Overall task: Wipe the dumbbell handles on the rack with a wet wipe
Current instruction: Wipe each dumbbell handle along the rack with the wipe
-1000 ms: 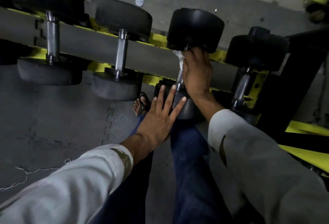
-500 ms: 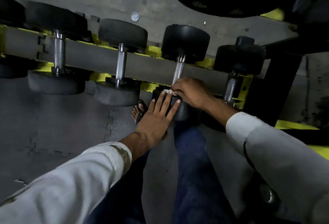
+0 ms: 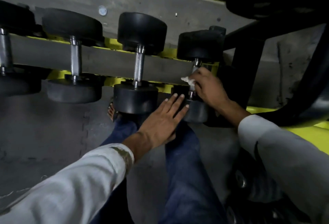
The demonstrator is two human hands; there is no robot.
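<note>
**Wiping the end dumbbell handle, right end of the rack**

You're working the dumbbell (image 3: 199, 45) at the right end of the rack (image 3: 114, 43), just beside the black upright (image 3: 243, 67).

Your right hand (image 3: 206, 88) is wrapping the wet wipe (image 3: 188, 80) round its handle (image 3: 195, 63). The fingers are curling over the bar from the right. The wipe is bunching between hand and steel, with a white corner sticking out to the left. So the grip is closing on wipe and bar together; I can't tell how hard. The wrist is coming in from the lower right, and the forearm is angling up past the near head (image 3: 195, 111).

Your left hand (image 3: 163, 117) is lying flat, fingers straight and slightly spread. The fingertips are reaching onto the near head of the same dumbbell, as far as I can tell. It's holding nothing. My read: you're bracing the weight so it isn't rolling while the other hand is scrubbing.

The handle is lying across the grey rail (image 3: 106, 61) with a head hanging either side. Short bare stretches of bar are showing above and below your hand, by the collars. In my judgement those ends are needing a pass too.

Other dumbbells (image 3: 140, 33) are sitting to the left along the rail, handles uncovered. I can't tell from the steel whether they're wiped.
</note>
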